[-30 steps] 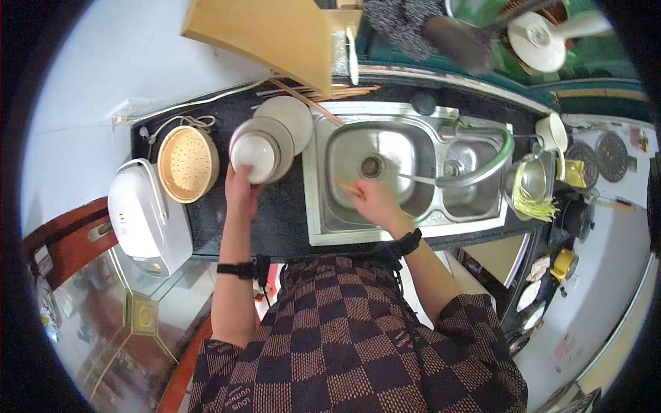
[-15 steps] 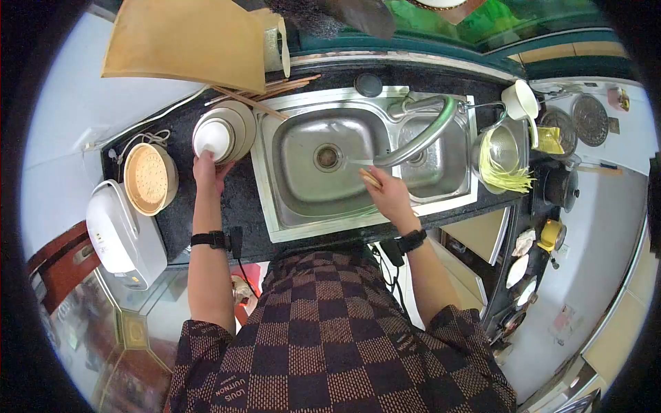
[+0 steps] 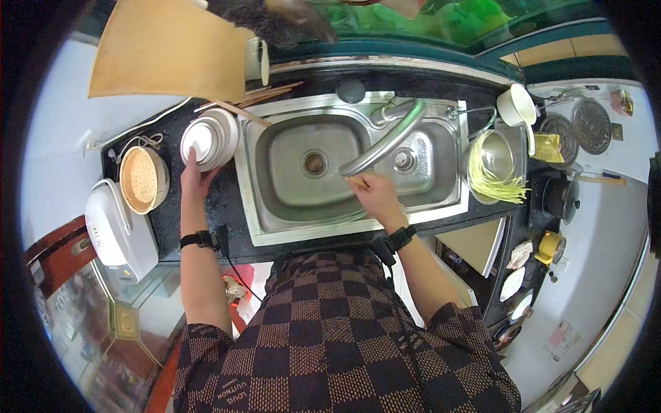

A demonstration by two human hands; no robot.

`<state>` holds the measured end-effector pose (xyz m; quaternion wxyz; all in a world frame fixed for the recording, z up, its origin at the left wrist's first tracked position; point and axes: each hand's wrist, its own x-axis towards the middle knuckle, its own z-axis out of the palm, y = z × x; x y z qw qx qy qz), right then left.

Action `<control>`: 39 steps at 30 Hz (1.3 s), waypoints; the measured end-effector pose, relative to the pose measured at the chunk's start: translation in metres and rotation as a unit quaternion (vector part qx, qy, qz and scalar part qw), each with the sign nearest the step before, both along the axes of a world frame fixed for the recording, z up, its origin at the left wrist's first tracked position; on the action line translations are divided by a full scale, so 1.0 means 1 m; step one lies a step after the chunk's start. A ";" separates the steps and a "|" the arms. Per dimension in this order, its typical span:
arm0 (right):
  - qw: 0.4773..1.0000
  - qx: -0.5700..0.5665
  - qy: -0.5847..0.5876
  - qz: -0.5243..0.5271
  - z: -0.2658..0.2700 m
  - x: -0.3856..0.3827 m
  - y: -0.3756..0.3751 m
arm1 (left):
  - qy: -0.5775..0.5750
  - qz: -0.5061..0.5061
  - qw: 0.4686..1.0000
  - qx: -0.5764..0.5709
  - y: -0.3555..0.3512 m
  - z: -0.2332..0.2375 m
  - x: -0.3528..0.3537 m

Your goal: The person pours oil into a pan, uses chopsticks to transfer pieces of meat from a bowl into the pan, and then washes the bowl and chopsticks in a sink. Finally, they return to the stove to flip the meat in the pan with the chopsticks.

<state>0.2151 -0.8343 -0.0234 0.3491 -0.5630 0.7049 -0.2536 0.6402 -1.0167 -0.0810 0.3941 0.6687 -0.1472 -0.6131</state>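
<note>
A stack of white bowls stands on the dark counter left of the sink. My left hand is wrapped round its near left side, thumb on the top bowl. Over the sink's divider, my right hand is closed on light wooden chopsticks, mostly hidden in the fist. Just above that hand is the mouth of the curved metal faucet, which arches over the steel double sink. No stream of water can be made out.
At the left are an orange strainer basket and a white appliance. Long chopsticks and a tan board lie behind. On the right sit a metal bowl of yellow-green strips and a white ladle.
The view has shifted a little. The faucet spout now reaches further left over the large basin, and the stream at its mouth no longer shows. Both hands keep their holds.
</note>
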 end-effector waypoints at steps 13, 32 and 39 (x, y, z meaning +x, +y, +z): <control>0.973 -0.069 0.110 -0.193 -0.001 -0.111 -0.028 | 0.163 -0.137 0.970 0.118 0.116 0.012 -0.222; 0.974 -0.153 0.084 -0.145 0.008 -0.115 -0.023 | -0.083 -0.264 0.960 -0.035 0.124 0.005 -0.245; 0.948 -0.035 0.074 -0.307 0.099 -0.069 0.068 | -0.403 -0.466 0.720 -0.320 0.132 0.027 -0.223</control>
